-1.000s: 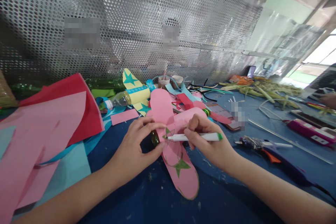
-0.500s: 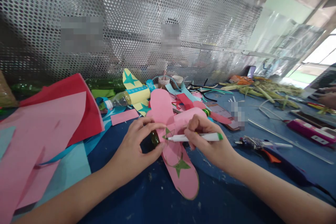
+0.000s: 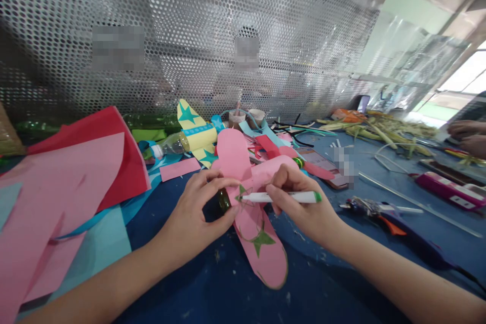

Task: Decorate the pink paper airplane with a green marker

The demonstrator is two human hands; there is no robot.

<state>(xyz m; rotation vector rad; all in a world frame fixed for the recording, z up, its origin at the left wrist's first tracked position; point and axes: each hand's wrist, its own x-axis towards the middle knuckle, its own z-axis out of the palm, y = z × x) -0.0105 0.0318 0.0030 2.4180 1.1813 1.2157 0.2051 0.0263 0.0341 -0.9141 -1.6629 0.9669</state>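
Two grips meet at the pink paper model (image 3: 250,220): left fingers (image 3: 222,183) clasp its body, apparently to steady it. Right fingers (image 3: 283,177) pinch a marker (image 3: 261,197), tip down at its smaller star (image 3: 240,192).

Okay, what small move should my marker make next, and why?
Probably fill the rest of the small star with the green marker in your right hand: its left part is green, while the right looks only outlined. Your left hand holds the pink paper plane.

Looks like a craft workshop, judging by coloured paper sheets (image 3: 91,167) at nine o'clock, dry plant strips (image 3: 387,132) at three and a glue gun (image 3: 417,245) at four. Backed at twelve by a perforated metal screen (image 3: 197,20).
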